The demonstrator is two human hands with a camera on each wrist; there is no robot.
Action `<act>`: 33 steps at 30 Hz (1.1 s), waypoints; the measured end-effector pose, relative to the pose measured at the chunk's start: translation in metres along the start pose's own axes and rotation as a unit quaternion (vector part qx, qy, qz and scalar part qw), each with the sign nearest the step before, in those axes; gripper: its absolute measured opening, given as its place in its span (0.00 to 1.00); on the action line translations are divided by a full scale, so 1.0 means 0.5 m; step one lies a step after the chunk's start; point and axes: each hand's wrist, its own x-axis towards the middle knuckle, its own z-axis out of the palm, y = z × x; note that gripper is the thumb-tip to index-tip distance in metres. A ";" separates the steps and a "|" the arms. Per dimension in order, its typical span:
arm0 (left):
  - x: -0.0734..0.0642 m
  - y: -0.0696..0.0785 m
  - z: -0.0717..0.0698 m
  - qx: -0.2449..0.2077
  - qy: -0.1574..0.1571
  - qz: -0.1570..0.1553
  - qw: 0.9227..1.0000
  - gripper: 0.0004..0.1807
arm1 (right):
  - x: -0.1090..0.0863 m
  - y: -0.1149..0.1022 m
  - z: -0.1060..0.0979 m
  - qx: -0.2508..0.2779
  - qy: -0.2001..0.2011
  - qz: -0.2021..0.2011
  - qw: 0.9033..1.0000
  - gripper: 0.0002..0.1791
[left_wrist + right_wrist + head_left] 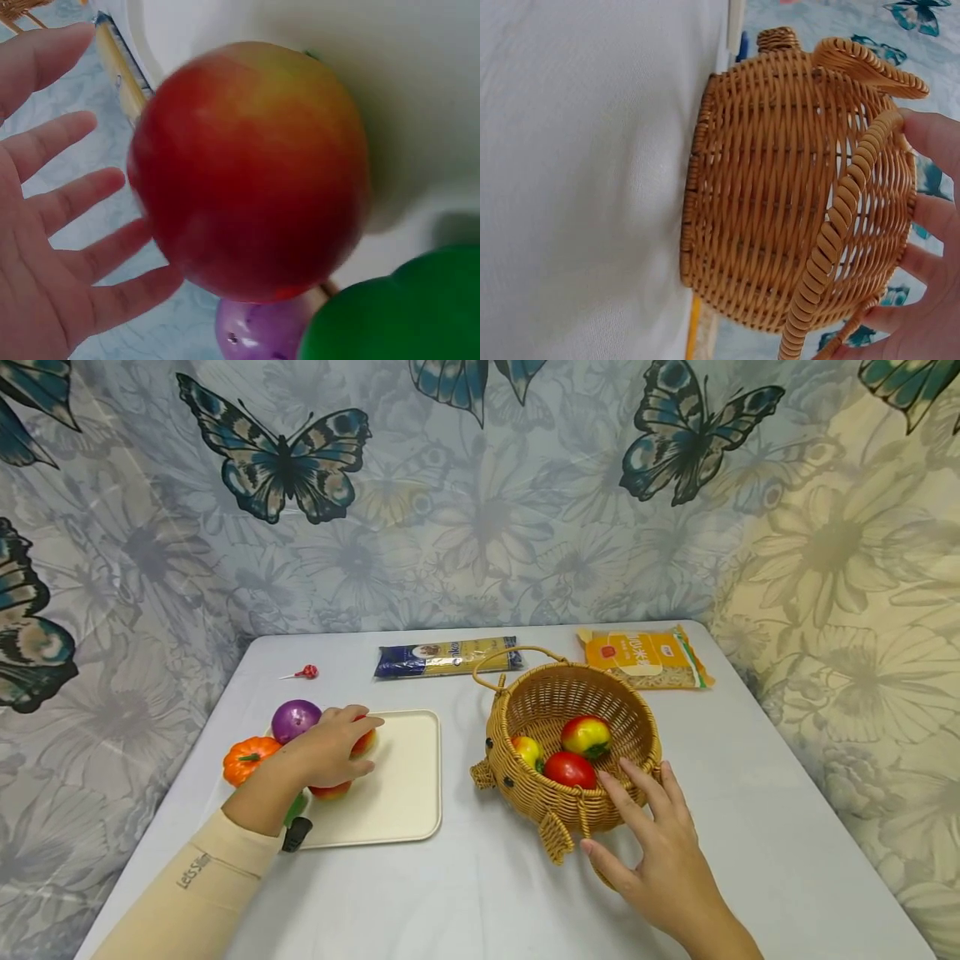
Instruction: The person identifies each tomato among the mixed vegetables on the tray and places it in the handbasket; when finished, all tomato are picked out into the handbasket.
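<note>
My left hand [336, 750] reaches over a cream tray [408, 777], fingers spread beside a red-and-yellow fruit [365, 742]. In the left wrist view that hand [67, 225] has straight fingers next to a large red-and-yellow fruit [247, 172]; whether the fingertips touch it I cannot tell. A second red-and-yellow fruit [332, 791] lies under the wrist. My right hand [660, 852] rests its fingers on the rim of a wicker basket [517, 789], the thumb by its handle [847, 206]. Inside lie two yellow-and-red fruits [587, 737] and a red fruit [570, 770].
A purple round vegetable [296, 721], an orange pumpkin [250, 760] and a partly hidden green vegetable [296, 810] sit at the tray's left. Along the back lie a lollipop [306, 672], a blue-and-yellow packet [450, 657] and an orange bag of grain [645, 657].
</note>
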 end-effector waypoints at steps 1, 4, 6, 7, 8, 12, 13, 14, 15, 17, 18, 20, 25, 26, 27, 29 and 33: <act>0.001 -0.003 0.001 0.000 -0.004 -0.005 1.000 0.37 | 0.000 0.000 0.000 0.001 -0.001 0.001 1.000 0.47; 0.004 -0.012 0.005 -0.001 -0.015 -0.018 1.000 0.38 | 0.000 -0.001 0.000 0.001 -0.002 0.003 1.000 0.47; 0.006 -0.018 0.008 -0.001 -0.020 -0.024 1.000 0.38 | 0.000 -0.001 0.000 0.002 -0.002 0.004 1.000 0.47; 0.007 -0.021 0.009 -0.001 -0.022 -0.027 0.999 0.38 | 0.000 -0.002 0.000 0.002 -0.003 0.004 1.000 0.47; 0.008 -0.023 0.010 -0.003 -0.024 -0.031 0.999 0.39 | 0.000 -0.002 0.000 0.002 -0.003 0.004 1.000 0.47; 0.012 -0.029 0.012 -0.007 -0.033 -0.047 0.998 0.39 | 0.000 -0.003 0.000 0.002 -0.005 0.007 1.000 0.47; 0.014 -0.029 0.012 -0.007 -0.036 -0.051 0.998 0.39 | 0.000 -0.003 0.000 0.002 -0.005 0.007 1.000 0.47; 0.015 -0.029 0.012 -0.008 -0.037 -0.053 0.998 0.40 | 0.001 -0.003 0.000 0.002 -0.005 0.008 1.000 0.47; 0.017 -0.028 0.011 -0.008 -0.039 -0.054 0.998 0.40 | 0.001 -0.004 0.000 0.002 -0.005 0.009 1.000 0.46; 0.019 -0.025 0.010 -0.010 -0.041 -0.057 0.998 0.39 | 0.001 -0.004 0.000 0.002 -0.005 0.010 1.000 0.46; 0.020 -0.024 0.010 -0.011 -0.041 -0.056 0.997 0.39 | 0.001 -0.004 0.000 0.002 -0.006 0.011 1.000 0.46; 0.021 -0.022 0.009 -0.013 -0.040 -0.054 0.998 0.39 | 0.001 -0.004 0.000 0.002 -0.006 0.011 1.000 0.46; 0.022 -0.023 0.007 -0.011 -0.036 -0.043 0.998 0.37 | 0.001 -0.004 -0.001 0.002 -0.009 0.014 1.000 0.47; 0.022 -0.024 0.007 -0.010 -0.035 -0.043 0.998 0.37 | 0.001 -0.004 -0.001 0.002 -0.009 0.014 1.000 0.47; 0.023 -0.026 0.007 -0.011 -0.034 -0.044 0.998 0.36 | 0.001 -0.004 -0.001 0.002 -0.010 0.016 1.000 0.47; 0.028 -0.031 0.007 -0.010 -0.035 -0.048 0.998 0.35 | 0.001 -0.004 -0.001 0.002 -0.011 0.018 1.000 0.46; 0.036 -0.037 0.003 -0.018 -0.046 -0.065 0.997 0.35 | 0.001 -0.005 -0.001 0.003 -0.011 0.018 1.000 0.46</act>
